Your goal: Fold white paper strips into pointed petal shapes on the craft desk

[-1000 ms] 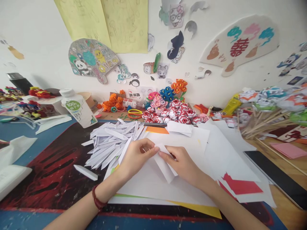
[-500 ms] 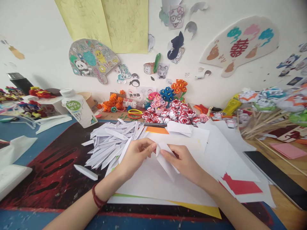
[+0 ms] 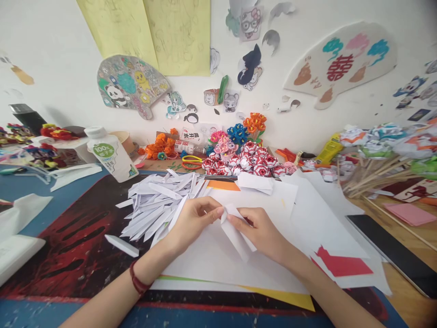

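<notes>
folded paper [image 3: 238, 238] between left hand [image 3: 195, 219], right hand [image 3: 262, 226]

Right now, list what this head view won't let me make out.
Head view:
Bare right hand: some fingers, hidden behind the hand itself.
Bare left hand: whether it pinches or merely touches the folded white paper sheet; contact too small.
Pile of pointed white paper strips: lower layers, hidden by upper strips.
White box-like object: its far side, cut off by the left edge.

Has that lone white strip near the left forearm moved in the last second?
No. Judged against the mat's printed dark streaks, the lone white strip lies in the same spot.
</notes>
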Available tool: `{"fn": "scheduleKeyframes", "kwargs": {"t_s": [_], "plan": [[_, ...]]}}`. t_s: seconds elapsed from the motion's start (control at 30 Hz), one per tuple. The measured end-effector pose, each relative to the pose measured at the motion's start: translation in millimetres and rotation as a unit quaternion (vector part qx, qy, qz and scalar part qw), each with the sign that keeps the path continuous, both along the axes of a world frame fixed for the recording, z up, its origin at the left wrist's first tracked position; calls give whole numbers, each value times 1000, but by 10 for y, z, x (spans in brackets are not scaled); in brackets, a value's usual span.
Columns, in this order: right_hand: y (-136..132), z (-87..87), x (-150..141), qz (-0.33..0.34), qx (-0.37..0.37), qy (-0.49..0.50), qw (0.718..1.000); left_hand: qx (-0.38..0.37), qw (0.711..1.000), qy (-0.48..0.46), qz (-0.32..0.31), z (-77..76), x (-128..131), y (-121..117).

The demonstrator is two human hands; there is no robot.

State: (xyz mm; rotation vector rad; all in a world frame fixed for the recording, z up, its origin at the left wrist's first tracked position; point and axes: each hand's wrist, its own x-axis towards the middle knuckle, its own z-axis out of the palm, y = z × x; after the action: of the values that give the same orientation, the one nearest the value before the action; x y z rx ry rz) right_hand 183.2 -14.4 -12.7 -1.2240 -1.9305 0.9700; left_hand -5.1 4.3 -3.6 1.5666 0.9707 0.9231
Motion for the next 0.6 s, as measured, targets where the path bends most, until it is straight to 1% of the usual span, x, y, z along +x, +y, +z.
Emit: {"fn": "scheduleKeyframes", "kwargs": {"t_s": [0.2,0.6], "plan": [[6,-14,6,0,3,4,1000,23,999,41,14,31,-1,-6],[-12,-16,-8,-9,13,3,1000,41,996,52,54,2,44,-65]]}}
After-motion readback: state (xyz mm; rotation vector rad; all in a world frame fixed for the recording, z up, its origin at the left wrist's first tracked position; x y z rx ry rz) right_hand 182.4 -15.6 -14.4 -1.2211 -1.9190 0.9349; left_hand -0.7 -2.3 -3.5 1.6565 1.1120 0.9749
